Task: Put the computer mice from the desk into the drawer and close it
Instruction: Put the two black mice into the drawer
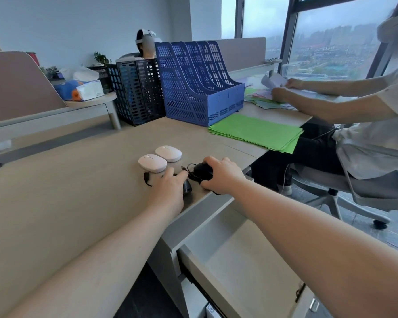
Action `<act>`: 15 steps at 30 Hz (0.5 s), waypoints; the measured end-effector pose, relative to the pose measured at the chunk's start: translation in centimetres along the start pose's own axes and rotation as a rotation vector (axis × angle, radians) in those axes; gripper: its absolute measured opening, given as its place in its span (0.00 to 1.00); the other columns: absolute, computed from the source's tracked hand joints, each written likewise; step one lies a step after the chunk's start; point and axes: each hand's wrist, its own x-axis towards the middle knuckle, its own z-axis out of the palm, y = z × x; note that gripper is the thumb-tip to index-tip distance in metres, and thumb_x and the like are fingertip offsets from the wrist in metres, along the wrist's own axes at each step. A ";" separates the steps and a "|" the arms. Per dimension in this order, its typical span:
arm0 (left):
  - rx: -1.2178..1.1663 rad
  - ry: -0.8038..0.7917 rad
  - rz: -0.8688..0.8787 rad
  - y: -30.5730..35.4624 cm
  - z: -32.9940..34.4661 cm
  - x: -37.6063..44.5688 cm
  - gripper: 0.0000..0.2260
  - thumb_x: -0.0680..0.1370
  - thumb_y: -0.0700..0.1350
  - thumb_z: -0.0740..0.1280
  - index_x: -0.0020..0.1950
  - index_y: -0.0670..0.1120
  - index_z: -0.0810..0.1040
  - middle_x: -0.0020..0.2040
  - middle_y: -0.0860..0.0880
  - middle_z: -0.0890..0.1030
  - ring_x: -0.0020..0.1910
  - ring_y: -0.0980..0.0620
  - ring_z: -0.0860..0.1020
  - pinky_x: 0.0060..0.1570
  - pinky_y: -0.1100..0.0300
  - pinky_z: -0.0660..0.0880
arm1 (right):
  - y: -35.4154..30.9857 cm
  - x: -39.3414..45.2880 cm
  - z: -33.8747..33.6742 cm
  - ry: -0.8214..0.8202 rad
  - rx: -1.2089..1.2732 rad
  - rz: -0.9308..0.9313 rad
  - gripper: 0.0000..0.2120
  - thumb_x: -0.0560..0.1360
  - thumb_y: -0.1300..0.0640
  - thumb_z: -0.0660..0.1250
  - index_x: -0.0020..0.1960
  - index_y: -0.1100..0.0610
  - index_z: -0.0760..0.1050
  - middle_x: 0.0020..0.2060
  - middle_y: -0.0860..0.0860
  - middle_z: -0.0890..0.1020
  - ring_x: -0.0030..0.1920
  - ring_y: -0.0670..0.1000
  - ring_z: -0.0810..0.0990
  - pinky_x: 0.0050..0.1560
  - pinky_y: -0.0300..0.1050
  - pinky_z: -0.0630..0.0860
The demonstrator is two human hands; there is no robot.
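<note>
Two white wireless mice sit side by side on the desk (67, 180), the nearer white mouse (152, 163) to the left of the farther white mouse (168, 153). Just in front of them lie two black wired mice with tangled cables. My left hand (170, 189) covers and grips one black mouse (187, 187) at the desk edge. My right hand (223, 174) is closed over the other black mouse (202, 172). Below the desk edge the light grey drawer (239, 260) is pulled out, with nothing visible inside it.
A blue file rack (198, 88) and a black mesh rack (136, 90) stand at the back of the desk. A green paper stack (257, 131) lies to the right. Another person in an office chair (365, 187) sorts papers at the right.
</note>
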 end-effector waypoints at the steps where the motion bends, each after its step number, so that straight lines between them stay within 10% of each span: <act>1: -0.006 0.009 0.009 0.2 0.2 -0.5 0.24 0.72 0.32 0.60 0.66 0.49 0.70 0.57 0.44 0.69 0.56 0.40 0.70 0.47 0.50 0.72 | 0.4 -0.7 -0.3 -0.001 0.002 0.001 0.29 0.70 0.45 0.67 0.69 0.47 0.64 0.57 0.59 0.74 0.57 0.63 0.74 0.53 0.50 0.75; 15: 0.005 -0.003 0.111 9.1 -1.8 -7.0 0.16 0.71 0.30 0.61 0.55 0.46 0.71 0.56 0.43 0.69 0.53 0.39 0.70 0.45 0.50 0.71 | 7.9 -11.0 -3.8 -0.037 0.171 0.128 0.24 0.72 0.51 0.69 0.66 0.54 0.72 0.58 0.54 0.80 0.55 0.56 0.79 0.56 0.51 0.79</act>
